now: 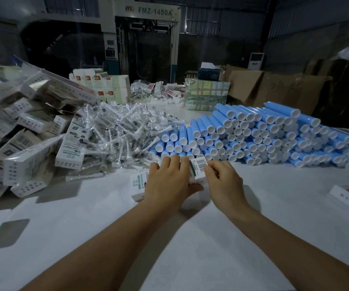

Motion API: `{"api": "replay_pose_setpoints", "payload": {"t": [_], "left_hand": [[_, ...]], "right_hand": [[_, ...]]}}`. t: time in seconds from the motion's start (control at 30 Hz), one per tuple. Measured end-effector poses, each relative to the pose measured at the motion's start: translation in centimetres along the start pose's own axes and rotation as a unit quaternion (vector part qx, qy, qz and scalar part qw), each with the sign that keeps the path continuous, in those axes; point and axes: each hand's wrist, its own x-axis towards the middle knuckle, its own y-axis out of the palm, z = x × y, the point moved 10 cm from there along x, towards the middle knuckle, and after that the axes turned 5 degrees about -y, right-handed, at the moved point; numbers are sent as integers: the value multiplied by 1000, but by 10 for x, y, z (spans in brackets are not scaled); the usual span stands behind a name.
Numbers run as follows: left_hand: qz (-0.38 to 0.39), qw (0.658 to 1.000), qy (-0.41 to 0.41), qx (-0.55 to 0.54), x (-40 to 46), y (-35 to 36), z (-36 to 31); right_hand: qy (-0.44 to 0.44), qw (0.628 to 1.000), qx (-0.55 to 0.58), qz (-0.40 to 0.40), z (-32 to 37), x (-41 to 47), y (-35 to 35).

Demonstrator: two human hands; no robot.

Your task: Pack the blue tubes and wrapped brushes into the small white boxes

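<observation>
White desk (253,217) carrying three supplies: heap of small white boxes (28,143) far left, pile of wrapped brushes (114,133) centre-left, stacked bank of blue tubes (253,135) centre to right, white caps facing the camera, long axes running away from the wearer.

One small white box (196,168) held between both hands at desk centre, just in front of the tube bank's near left corner. Long axis of box roughly left-right, slightly tilted; barcoded end flap turned up at the right end.

Left hand (169,181) wrapped over the box body, fingers (174,162) curled across the top, thumb underneath at the near side: grasping. Right hand (223,181) at the flap end, fingertips (210,169) bent in and pinching at the flap; whether flap is being opened or tucked cannot be told.

Contents of box not visible.

Judgement: if unfilled, nearest tube lies just beyond the left knuckles; right hand, freer of the two, would reach forward. Tube axis about crosswise to box axis, so a turn needed before insertion. Brushes lie forward-left, nearer the left hand.
</observation>
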Motion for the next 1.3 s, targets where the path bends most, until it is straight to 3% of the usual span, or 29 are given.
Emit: {"api": "replay_pose_setpoints", "payload": {"t": [0.1,0.17,0.23,0.3,0.37,0.43,0.53,0.6,0.7,0.77,0.83,0.97,1.07,1.13,1.2,1.23,1.3], "left_hand": [[-4,1000,-13,-14,2,-2,4],[-3,999,-26,-32,5,-3,9],[-1,998,-40,-52,6,-4,14],[1,997,-43,-57,6,-4,14],[4,998,-30,-46,5,-4,8],[10,999,-19,-37,4,-2,1],[5,999,-19,-28,4,-3,-3],[7,1000,-11,-21,3,-4,-8],[2,1000,3,-27,1,-6,-14],[-4,999,12,-31,-1,-8,-17],[-8,1000,17,-25,-2,-9,-18],[5,1000,26,-2,-3,-9,-20],[13,999,35,8,-3,-6,-19],[10,999,30,8,-3,-6,-16],[7,1000,19,3,-3,-6,-12],[2,1000,14,1,-2,-7,-10],[-1,1000,12,2,-2,-8,-10]], "right_hand": [[-28,999,-17,-22,0,4,-7],[-5,992,81,-100,-7,7,-25],[71,954,241,-161,-29,6,-33],[187,870,445,-98,-45,4,-4],[272,744,609,31,-36,-5,39],[252,700,660,104,-18,-8,52],[205,704,675,82,-14,-2,49],[187,743,642,40,-21,1,42],[149,853,500,-13,-28,1,26],[79,951,298,-31,-20,2,9],[-4,990,138,-36,-6,1,2],[-44,997,65,-4,-4,-1,7],[1,987,150,53,-8,-4,18],[96,935,336,57,-17,-4,24],[169,843,507,63,-21,-4,31],[176,821,538,70,-20,-3,32],[166,820,543,74,-18,-2,31]]}}
